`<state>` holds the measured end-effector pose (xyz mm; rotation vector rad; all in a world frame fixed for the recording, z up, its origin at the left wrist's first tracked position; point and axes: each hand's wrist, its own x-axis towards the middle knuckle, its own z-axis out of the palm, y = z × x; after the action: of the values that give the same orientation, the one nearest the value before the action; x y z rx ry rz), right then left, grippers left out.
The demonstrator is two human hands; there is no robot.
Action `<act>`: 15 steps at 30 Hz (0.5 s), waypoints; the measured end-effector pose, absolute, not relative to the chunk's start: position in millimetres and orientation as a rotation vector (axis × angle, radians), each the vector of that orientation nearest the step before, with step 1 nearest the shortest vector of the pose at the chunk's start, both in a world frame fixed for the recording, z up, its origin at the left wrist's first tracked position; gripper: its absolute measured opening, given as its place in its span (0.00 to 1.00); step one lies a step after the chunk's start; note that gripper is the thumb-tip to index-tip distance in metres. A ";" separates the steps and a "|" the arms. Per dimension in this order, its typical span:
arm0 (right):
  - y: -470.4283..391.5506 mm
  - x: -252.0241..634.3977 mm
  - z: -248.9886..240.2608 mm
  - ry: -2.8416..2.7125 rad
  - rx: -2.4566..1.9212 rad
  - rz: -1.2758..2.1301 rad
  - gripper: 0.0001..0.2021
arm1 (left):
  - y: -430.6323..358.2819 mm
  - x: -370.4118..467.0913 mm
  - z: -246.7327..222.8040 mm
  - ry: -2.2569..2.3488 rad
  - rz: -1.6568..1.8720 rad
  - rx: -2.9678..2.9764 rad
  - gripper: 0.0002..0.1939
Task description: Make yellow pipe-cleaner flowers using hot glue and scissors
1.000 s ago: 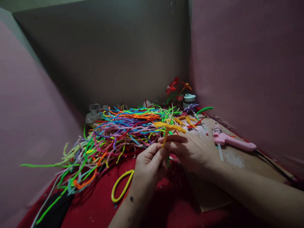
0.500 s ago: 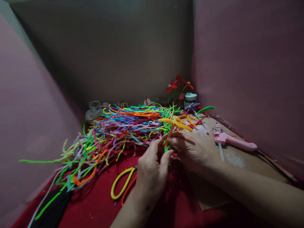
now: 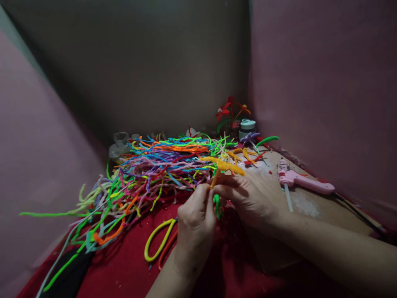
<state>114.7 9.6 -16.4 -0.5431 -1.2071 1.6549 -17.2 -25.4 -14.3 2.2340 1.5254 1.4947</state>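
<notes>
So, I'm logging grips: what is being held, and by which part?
The orange fuzzy flower, pinched by its stem in the left hand and right hand.

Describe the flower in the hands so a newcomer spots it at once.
Find the big heap of colourful fuzzy strands on the red cloth. At its right front, the left hand and right hand come together. The yellow-orange flower rises there on an orange stem, held up, unlike the orange pieces lying behind it.
</notes>
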 end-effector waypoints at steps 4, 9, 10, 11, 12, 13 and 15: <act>8.4 116.2 -6.7 -1.263 -0.544 1.659 0.09 | -27.5 -18.6 -5.6 1.423 1.389 1.712 0.07; 9.1 115.4 -6.4 -1.183 -0.561 1.644 0.05 | -29.8 -16.2 2.7 1.271 1.324 1.325 0.09; 9.7 114.9 -7.3 -1.172 -0.568 1.656 0.05 | -30.0 -15.4 4.0 1.240 1.319 1.273 0.10; 10.5 114.3 -8.4 -1.160 -0.572 1.671 0.04 | -30.2 -14.8 5.2 1.208 1.314 1.229 0.10; 11.2 113.7 -9.6 -1.142 -0.569 1.688 0.04 | -30.1 -14.3 6.3 1.178 1.307 1.194 0.10; 11.9 113.0 -10.7 -1.120 -0.559 1.707 0.03 | -29.9 -14.0 7.2 1.146 1.298 1.165 0.10; 12.7 111.8 -12.5 -1.087 -0.520 1.755 0.03 | -28.9 -14.4 8.8 1.087 1.282 1.102 0.10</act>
<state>111.8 12.7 -12.5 -0.5200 -1.0874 1.7554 -14.4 -28.9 8.8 1.1019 1.0868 1.2818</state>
